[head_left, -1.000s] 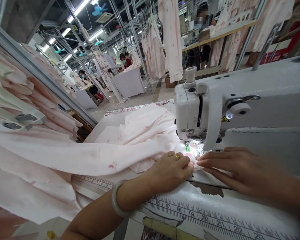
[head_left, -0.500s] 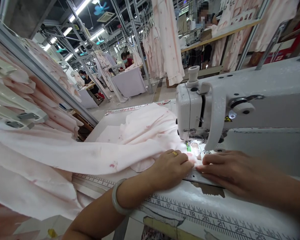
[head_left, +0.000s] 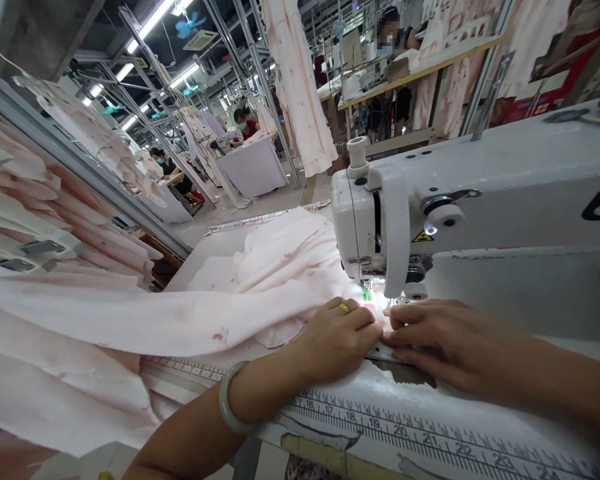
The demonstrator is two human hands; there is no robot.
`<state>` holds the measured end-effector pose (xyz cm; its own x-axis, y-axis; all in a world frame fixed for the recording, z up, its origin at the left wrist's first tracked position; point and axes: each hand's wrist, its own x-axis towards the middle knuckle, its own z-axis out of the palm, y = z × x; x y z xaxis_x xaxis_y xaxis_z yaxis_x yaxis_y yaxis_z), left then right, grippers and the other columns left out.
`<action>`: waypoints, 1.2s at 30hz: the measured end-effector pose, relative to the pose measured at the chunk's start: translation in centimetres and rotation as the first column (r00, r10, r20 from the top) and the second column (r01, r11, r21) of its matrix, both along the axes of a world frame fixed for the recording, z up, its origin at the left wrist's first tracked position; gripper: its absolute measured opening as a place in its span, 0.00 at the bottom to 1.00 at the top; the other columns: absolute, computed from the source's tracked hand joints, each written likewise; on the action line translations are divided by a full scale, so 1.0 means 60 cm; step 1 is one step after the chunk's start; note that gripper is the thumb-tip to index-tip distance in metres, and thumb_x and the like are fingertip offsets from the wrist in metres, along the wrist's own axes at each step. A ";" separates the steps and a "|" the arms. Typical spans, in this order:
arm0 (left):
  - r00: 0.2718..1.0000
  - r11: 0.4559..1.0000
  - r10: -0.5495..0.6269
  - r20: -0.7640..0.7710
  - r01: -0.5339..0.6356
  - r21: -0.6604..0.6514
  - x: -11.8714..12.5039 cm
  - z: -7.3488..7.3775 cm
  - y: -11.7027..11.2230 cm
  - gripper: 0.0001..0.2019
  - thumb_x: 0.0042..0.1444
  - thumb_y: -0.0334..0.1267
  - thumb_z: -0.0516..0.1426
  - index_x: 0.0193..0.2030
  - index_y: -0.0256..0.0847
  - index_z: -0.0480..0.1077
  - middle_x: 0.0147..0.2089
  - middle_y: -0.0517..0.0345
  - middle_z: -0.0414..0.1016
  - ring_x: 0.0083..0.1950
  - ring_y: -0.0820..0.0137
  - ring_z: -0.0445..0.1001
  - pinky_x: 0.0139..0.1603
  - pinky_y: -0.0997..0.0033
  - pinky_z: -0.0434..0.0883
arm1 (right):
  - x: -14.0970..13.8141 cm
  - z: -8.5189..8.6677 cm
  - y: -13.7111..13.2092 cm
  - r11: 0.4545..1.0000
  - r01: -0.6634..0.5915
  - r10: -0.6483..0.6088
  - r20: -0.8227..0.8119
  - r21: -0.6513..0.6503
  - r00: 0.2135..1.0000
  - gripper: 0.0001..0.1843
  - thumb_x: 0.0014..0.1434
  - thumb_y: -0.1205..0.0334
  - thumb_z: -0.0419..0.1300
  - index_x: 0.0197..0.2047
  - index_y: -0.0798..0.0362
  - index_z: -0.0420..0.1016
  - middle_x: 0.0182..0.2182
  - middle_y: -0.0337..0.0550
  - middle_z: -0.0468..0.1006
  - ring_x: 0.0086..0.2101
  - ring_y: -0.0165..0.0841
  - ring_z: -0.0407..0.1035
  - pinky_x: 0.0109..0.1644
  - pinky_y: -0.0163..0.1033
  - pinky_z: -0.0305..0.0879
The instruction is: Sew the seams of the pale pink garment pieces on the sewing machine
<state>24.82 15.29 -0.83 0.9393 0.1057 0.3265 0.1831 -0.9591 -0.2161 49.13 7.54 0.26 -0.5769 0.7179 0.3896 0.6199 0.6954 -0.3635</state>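
Note:
Pale pink printed fabric (head_left: 280,267) lies over the sewing table and runs up to the needle area of a white sewing machine (head_left: 395,213). My left hand (head_left: 337,340), with a ring and a bangle, is closed on the fabric's near edge just in front of the lit presser foot (head_left: 367,292). Close beside it on the right, my right hand (head_left: 440,340) pinches the same edge between thumb and fingers. The fingertips of both hands almost meet. What lies under my left fingers is hidden.
A printed measuring scale (head_left: 375,420) runs along the table's front edge. At the left, pink garments (head_left: 75,220) hang from clips on a metal rail (head_left: 90,167). Co-workers sit at other machines farther back, one at a white-draped table (head_left: 253,167).
The camera view has turned slightly right, so the machine appears farther left. Both hands stay at the fabric edge, close to the presser foot, with little visible movement.

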 end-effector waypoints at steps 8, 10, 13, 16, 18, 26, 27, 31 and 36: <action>0.998 0.983 -0.044 -0.037 0.050 0.174 0.001 0.007 -0.011 0.12 0.77 0.27 0.52 0.49 0.30 0.78 0.40 0.51 0.79 0.41 0.66 0.77 0.44 0.65 0.74 | 0.008 -0.003 0.006 1.000 -0.026 0.026 0.006 -0.001 1.000 0.26 0.84 0.56 0.46 0.46 0.50 0.85 0.43 0.49 0.86 0.39 0.39 0.82 0.43 0.44 0.73; 0.996 0.985 -0.034 -0.078 0.046 0.169 0.001 0.011 -0.014 0.13 0.77 0.26 0.51 0.48 0.31 0.77 0.41 0.50 0.79 0.41 0.66 0.77 0.44 0.65 0.74 | 0.011 -0.008 0.008 0.998 -0.022 0.022 0.003 0.063 1.000 0.23 0.83 0.56 0.47 0.51 0.50 0.85 0.50 0.50 0.87 0.45 0.40 0.84 0.49 0.45 0.76; 0.995 0.985 -0.020 -0.096 0.036 0.166 -0.003 0.016 -0.018 0.13 0.77 0.25 0.50 0.50 0.29 0.78 0.42 0.47 0.79 0.43 0.65 0.78 0.44 0.65 0.74 | 0.013 -0.013 0.009 0.996 -0.021 0.017 0.050 0.086 0.999 0.21 0.83 0.56 0.48 0.53 0.47 0.84 0.48 0.45 0.89 0.44 0.40 0.85 0.49 0.47 0.78; 0.995 0.989 -0.010 -0.095 0.023 0.145 -0.009 0.017 -0.021 0.14 0.77 0.26 0.50 0.55 0.27 0.77 0.46 0.44 0.81 0.46 0.63 0.79 0.47 0.64 0.76 | 0.016 -0.016 0.009 0.995 -0.011 0.005 0.054 0.101 0.999 0.19 0.82 0.57 0.50 0.53 0.44 0.85 0.48 0.41 0.89 0.44 0.40 0.86 0.49 0.47 0.80; 0.997 0.996 -0.010 -0.082 0.017 0.082 -0.014 0.016 -0.021 0.14 0.77 0.27 0.51 0.55 0.28 0.77 0.49 0.43 0.82 0.48 0.63 0.79 0.51 0.64 0.77 | 0.017 -0.017 0.008 0.993 -0.007 0.002 0.040 0.117 0.999 0.18 0.81 0.58 0.52 0.54 0.43 0.85 0.50 0.39 0.89 0.46 0.39 0.86 0.50 0.46 0.81; 1.000 0.999 -0.007 -0.030 0.006 -0.039 -0.025 0.005 -0.011 0.12 0.79 0.30 0.52 0.57 0.31 0.77 0.55 0.46 0.84 0.56 0.63 0.82 0.61 0.64 0.77 | 0.010 -0.013 0.001 0.997 0.010 -0.018 0.096 0.081 0.995 0.20 0.82 0.60 0.49 0.57 0.45 0.84 0.55 0.41 0.88 0.48 0.38 0.85 0.51 0.47 0.79; 1.000 0.999 0.000 -0.028 -0.001 -0.053 -0.024 0.004 -0.006 0.12 0.78 0.30 0.52 0.57 0.30 0.77 0.54 0.47 0.84 0.56 0.63 0.82 0.62 0.63 0.77 | 0.008 -0.016 0.001 0.997 0.024 -0.032 0.109 0.073 0.994 0.20 0.82 0.60 0.49 0.59 0.45 0.83 0.56 0.41 0.88 0.49 0.38 0.85 0.51 0.47 0.79; 0.999 0.993 0.040 -0.037 -0.044 -0.109 -0.018 0.006 0.018 0.11 0.77 0.29 0.54 0.57 0.29 0.77 0.53 0.45 0.85 0.57 0.63 0.82 0.63 0.62 0.77 | 0.004 -0.036 0.002 0.978 0.110 -0.133 0.122 0.179 0.984 0.20 0.82 0.58 0.49 0.64 0.46 0.80 0.59 0.43 0.86 0.47 0.41 0.85 0.50 0.50 0.79; 0.994 0.987 0.059 -0.097 -0.072 -0.140 -0.013 0.019 0.042 0.14 0.73 0.26 0.56 0.62 0.27 0.75 0.63 0.39 0.82 0.68 0.62 0.78 0.72 0.62 0.73 | 0.009 -0.052 0.008 0.945 0.172 -0.215 0.132 0.279 0.968 0.22 0.84 0.52 0.48 0.63 0.48 0.81 0.52 0.44 0.89 0.41 0.41 0.85 0.53 0.53 0.80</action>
<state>24.05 17.81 0.30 0.9543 0.2072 0.2154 0.2319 -0.9680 -0.0960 49.67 8.02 -2.86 -0.5070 0.7058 0.4948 0.7864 0.6138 -0.0697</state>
